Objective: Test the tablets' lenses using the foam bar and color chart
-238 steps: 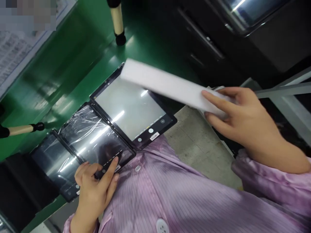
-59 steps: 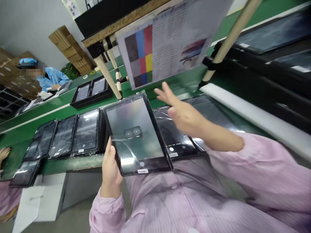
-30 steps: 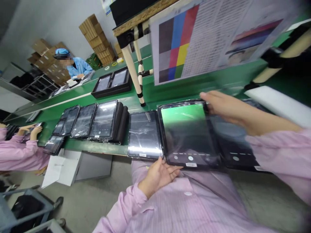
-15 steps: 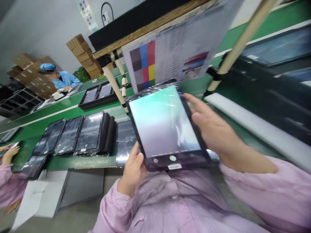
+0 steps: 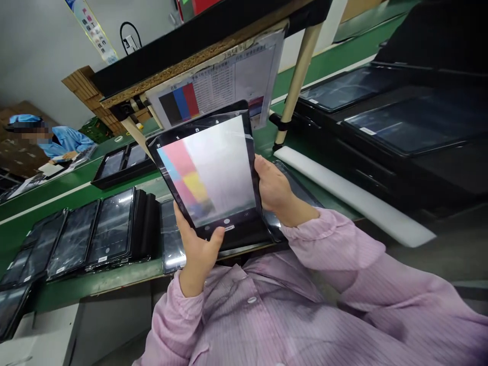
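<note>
Taking the tablet (image 5: 224, 168) as the centre of the dial, it sits tilted in the person's two hands, screen turned toward the wearer and lit with blurred blocks of blue, pink and yellow beside a wide pale area. The left hand (image 5: 198, 249) grips it at seven o'clock, thumb over the lower edge near a small label; the right hand (image 5: 274, 190) clasps the edge at three o'clock, its fingers mostly hidden behind. At twelve, just past the top edge, a sheet (image 5: 221, 81) with colour squares and print hangs under a shelf (image 5: 190, 61). A white bar (image 5: 351, 195) slants away toward four o'clock, near the right hand. Around eight, overlapping tablets (image 5: 112, 223) lie on the green bench (image 5: 53, 300) — a black tray (image 5: 114, 179) stands beyond them, at nine. Farther out at ten, a co-worker (image 5: 64, 140) wears blue.
</note>
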{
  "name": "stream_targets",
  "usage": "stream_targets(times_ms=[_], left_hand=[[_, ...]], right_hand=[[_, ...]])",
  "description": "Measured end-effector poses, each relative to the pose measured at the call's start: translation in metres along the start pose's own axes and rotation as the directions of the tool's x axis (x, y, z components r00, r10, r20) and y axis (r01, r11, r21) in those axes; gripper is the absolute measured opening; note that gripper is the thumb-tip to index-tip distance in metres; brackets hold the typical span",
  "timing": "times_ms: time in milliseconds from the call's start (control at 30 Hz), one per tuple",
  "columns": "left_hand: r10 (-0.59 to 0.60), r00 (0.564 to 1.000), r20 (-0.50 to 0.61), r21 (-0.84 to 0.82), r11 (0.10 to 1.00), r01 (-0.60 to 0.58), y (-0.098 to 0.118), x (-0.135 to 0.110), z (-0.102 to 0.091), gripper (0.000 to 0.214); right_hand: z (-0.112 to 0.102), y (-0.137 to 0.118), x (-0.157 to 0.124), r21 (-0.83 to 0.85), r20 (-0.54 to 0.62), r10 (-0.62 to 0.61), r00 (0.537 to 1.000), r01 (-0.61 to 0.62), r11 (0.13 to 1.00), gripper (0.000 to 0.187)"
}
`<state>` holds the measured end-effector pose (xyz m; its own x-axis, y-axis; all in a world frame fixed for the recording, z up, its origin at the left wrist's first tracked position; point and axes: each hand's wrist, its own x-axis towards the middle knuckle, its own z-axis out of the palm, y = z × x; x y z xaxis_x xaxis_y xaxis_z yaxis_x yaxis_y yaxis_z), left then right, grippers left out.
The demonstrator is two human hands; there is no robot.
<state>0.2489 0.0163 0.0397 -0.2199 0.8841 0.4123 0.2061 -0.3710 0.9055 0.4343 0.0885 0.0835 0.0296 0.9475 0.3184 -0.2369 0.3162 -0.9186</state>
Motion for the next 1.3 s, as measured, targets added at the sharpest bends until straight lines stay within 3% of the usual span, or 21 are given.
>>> stream_targets(times_ms=[67, 200, 433, 633, 833, 967, 1067, 1167, 1233, 1300], left_hand=[[0.014, 1.0, 0.006, 0.156, 0.988, -0.015, 0.004, -0.001, 0.005, 0.128], [0.017, 1.0, -0.002, 0.32, 0.947, -0.015, 0.009, -0.001, 0.016, 0.134], [0.03, 0.999, -0.026, 0.387, 0.922, -0.018, 0.013, 0.001, 0.026, 0.133], [0.089, 0.996, -0.029, 0.471, 0.88, -0.065, 0.007, -0.002, 0.027, 0.132], [0.214, 0.976, 0.034, 0.561, 0.804, -0.196, 0.0, -0.006, 0.024, 0.138], [0.216, 0.976, 0.019, 0.546, 0.816, -0.191, -0.002, -0.008, 0.024, 0.138], [0.199, 0.98, -0.004, 0.434, 0.883, -0.177, -0.006, -0.007, 0.019, 0.121], [0.109, 0.993, -0.045, 0.04, 0.993, -0.107, -0.011, -0.001, 0.007, 0.078], [-0.051, 0.998, -0.037, -0.264, 0.964, 0.04, -0.01, 0.004, -0.002, 0.057], [-0.211, 0.977, 0.019, -0.432, 0.88, 0.198, -0.007, 0.009, -0.01, 0.048]], right_hand=[[-0.004, 0.002, 0.0, 0.018, -0.02, -0.01, 1.0, 0.01, 1.0, 0.071], [-0.012, 0.002, 0.0, 0.057, -0.02, -0.039, 0.999, 0.04, 0.998, 0.067], [-0.019, 0.001, -0.002, -0.004, -0.03, -0.024, 0.999, 0.024, 1.0, 0.075], [-0.021, 0.005, -0.002, 0.097, -0.012, -0.04, 0.999, 0.041, 0.994, 0.068], [-0.02, 0.006, -0.002, 0.243, 0.018, -0.081, 0.997, 0.074, 0.967, 0.057], [-0.02, 0.004, -0.001, 0.258, 0.02, -0.069, 0.997, 0.061, 0.964, 0.057], [-0.019, 0.002, -0.002, 0.267, 0.019, -0.061, 0.998, 0.054, 0.962, 0.056], [-0.017, -0.002, -0.008, 0.272, 0.035, -0.052, 0.998, 0.041, 0.961, 0.058], [-0.017, -0.007, -0.013, 0.222, 0.047, -0.092, 0.995, 0.079, 0.972, 0.06], [-0.018, -0.015, -0.017, 0.109, 0.092, -0.205, 0.975, 0.195, 0.975, 0.063]])
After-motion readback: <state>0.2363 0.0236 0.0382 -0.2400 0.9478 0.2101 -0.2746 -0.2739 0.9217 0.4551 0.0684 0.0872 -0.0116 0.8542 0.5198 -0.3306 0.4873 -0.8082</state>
